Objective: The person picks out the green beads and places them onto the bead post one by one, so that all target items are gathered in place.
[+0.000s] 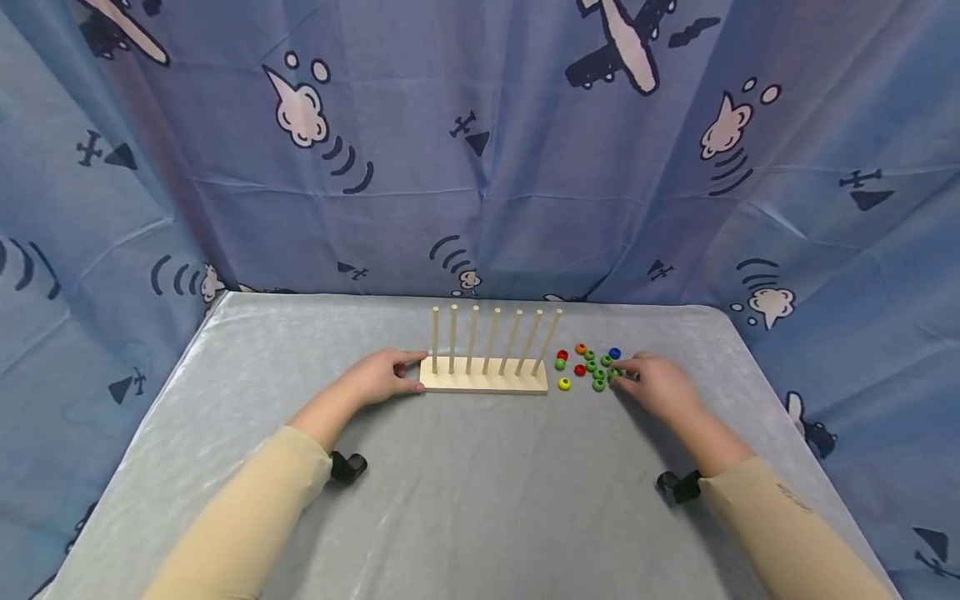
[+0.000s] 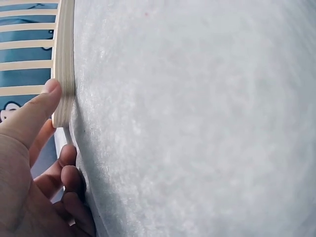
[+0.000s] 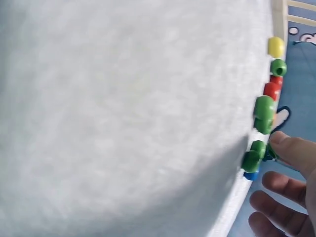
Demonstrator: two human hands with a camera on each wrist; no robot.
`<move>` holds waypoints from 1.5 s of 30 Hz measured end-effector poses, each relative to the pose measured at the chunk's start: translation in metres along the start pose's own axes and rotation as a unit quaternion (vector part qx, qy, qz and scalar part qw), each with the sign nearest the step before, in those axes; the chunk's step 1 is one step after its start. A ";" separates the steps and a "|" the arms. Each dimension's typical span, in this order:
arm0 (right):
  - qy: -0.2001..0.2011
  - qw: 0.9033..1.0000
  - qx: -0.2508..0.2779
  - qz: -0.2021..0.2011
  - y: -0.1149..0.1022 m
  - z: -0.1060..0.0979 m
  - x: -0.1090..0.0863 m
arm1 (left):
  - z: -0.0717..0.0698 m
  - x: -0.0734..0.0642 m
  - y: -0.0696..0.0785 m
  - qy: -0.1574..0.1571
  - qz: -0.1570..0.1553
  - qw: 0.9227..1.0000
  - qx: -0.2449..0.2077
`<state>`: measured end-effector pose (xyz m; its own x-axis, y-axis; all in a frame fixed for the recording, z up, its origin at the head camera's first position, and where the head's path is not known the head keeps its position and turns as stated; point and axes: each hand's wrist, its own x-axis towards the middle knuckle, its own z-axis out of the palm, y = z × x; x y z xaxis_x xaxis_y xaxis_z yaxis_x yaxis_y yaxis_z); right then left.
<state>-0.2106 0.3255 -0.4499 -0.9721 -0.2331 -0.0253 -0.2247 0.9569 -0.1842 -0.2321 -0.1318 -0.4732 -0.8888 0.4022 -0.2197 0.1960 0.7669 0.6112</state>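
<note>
A pale wooden peg rack (image 1: 483, 382) with several upright pegs stands on the cloth, all its pegs bare. My left hand (image 1: 378, 377) holds its left end, thumb at the front edge and a finger at the back. The thumb lies against the wooden base (image 2: 63, 64) in the left wrist view. To the rack's right, my right hand (image 1: 660, 387) pinches a green bead (image 1: 613, 373) at the edge of a loose bead group. In the right wrist view this green bead (image 3: 272, 152) is partly hidden behind the thumb.
Loose beads lie between rack and right hand: a yellow bead (image 1: 564, 383), a blue bead (image 1: 615, 353), an orange bead (image 1: 581, 348), red ones and several green ones. A grey-white cloth (image 1: 465, 483) covers the table. Behind it hangs a blue patterned curtain (image 1: 420, 167).
</note>
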 end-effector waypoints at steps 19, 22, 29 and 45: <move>0.051 0.988 0.141 0.036 -0.035 -0.031 -0.010 | -0.002 0.000 0.007 -0.005 -0.006 1.000 -0.021; 0.055 0.984 0.164 0.041 -0.044 -0.033 -0.008 | -0.003 -0.001 0.005 0.000 -0.006 1.000 -0.018; 0.059 0.968 0.235 0.062 -0.064 -0.041 -0.005 | -0.005 -0.002 0.004 -0.001 -0.008 1.000 -0.012; 0.178 0.930 0.320 0.018 -0.099 -0.056 0.006 | 0.000 0.002 0.004 -0.003 -0.010 1.000 -0.016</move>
<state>-0.1976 0.2391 -0.3764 -0.9642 -0.0215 0.2643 -0.2170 0.6370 -0.7397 -0.2336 -0.1277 -0.4708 -0.8897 0.3902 -0.2371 0.1642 0.7580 0.6313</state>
